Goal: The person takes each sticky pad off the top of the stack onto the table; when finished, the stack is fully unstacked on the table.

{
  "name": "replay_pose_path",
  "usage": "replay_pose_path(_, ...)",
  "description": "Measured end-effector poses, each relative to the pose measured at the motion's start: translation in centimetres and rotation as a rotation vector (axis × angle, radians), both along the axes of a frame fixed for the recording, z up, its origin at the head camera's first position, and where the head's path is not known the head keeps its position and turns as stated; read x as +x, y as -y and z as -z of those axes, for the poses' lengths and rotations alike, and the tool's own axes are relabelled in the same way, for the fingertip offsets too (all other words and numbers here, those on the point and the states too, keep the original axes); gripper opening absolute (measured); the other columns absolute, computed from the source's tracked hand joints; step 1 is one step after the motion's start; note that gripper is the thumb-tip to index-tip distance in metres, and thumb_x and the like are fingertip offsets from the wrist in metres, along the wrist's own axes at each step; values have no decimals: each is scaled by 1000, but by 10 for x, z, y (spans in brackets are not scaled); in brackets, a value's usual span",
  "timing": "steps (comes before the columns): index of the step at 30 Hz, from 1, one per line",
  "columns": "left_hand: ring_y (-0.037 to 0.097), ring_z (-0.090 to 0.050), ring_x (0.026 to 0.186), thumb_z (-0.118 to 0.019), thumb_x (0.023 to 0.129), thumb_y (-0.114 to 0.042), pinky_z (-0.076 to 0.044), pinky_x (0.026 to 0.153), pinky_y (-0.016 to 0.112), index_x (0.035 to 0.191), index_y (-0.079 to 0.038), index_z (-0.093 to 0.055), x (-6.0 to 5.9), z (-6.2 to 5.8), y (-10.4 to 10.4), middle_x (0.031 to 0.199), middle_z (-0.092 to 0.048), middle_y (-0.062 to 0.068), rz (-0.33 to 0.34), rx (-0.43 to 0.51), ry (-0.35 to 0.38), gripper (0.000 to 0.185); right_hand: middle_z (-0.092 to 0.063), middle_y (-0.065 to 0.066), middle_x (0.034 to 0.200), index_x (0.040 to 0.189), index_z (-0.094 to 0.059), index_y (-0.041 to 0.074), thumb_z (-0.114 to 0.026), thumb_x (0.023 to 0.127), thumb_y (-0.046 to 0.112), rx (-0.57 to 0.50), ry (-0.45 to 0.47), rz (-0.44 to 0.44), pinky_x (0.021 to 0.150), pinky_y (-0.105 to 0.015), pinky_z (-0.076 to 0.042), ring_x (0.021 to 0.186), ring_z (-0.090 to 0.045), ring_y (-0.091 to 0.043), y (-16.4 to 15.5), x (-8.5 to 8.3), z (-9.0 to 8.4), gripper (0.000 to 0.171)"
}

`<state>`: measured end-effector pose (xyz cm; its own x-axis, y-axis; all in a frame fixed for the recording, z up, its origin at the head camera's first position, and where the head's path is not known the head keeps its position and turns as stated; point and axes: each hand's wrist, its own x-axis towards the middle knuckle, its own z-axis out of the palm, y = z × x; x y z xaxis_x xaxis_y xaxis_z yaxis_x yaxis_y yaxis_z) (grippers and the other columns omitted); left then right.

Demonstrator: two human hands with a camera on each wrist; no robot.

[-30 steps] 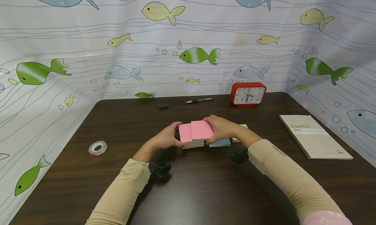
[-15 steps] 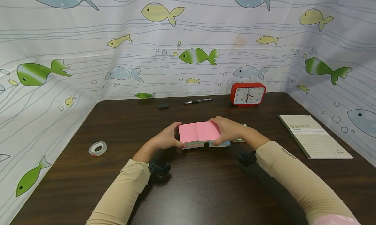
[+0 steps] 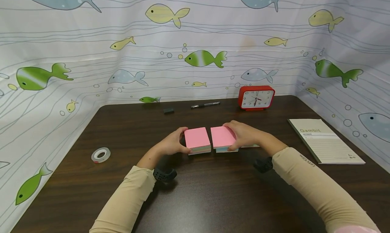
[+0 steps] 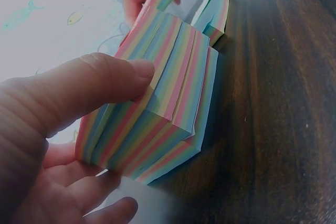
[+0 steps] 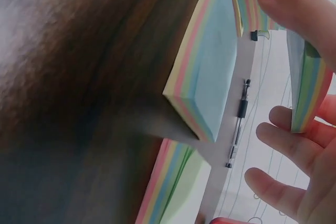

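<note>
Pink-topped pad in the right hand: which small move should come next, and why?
Probably lower the pink-topped pad onto the blue-topped pad: the right hand holds it over that one, and the right wrist view shows a gap between them. Meanwhile the left hand grips the neighbouring stack.

Soft glare on dark tabletop (image 3: 192, 206)
</note>
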<state>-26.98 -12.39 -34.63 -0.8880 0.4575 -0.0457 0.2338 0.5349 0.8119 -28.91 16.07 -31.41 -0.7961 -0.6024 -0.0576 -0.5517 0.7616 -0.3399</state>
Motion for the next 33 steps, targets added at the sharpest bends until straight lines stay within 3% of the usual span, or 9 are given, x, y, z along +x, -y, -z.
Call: replay_pose_path(33, 31, -26, 124, -76, 66, -15, -26, 96, 41, 134, 2, -19, 1, 1, 0, 137, -23, 18, 0, -10, -14, 91, -44, -11, 115, 127, -36, 2, -78, 57, 37, 50, -12, 29, 85, -45, -38, 98, -43, -25, -37, -1, 6, 88)
